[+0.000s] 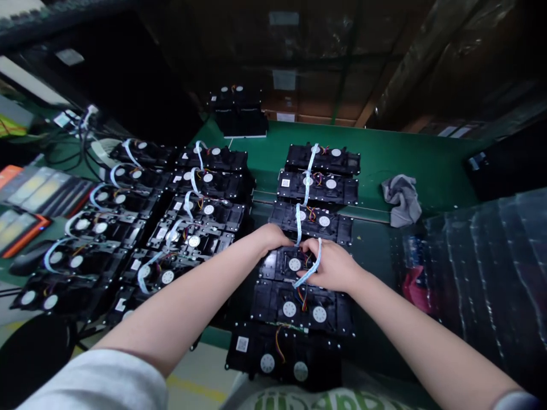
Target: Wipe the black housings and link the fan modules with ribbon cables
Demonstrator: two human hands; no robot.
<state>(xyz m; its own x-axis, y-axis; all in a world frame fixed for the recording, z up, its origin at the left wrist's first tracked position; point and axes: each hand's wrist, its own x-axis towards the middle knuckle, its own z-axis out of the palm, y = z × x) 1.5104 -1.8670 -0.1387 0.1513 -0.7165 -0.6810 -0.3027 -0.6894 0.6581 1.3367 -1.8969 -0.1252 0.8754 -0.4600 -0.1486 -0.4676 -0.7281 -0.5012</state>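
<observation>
Rows of flat black electronic units with round white discs, coloured wires and pale blue ribbon cables lie on a green workbench [376, 154]. My right hand [331, 265] pinches a pale blue ribbon cable [313, 263] above the black unit [282, 265] in the middle row. My left hand [272, 237] rests at that unit's far edge, its fingertips partly hidden. The unit's centre is partly covered by my fingers. Another black unit [301, 310] lies directly nearer me, and a third [311, 222] lies just beyond my hands.
A crumpled grey cloth [401, 199] lies on the bench to the right, beside clear plastic sheeting [482, 273]. Two more rows of units fill the left side. Tablet-like panels [29, 193] and tangled cables lie further left. A black stool [32, 364] stands at lower left.
</observation>
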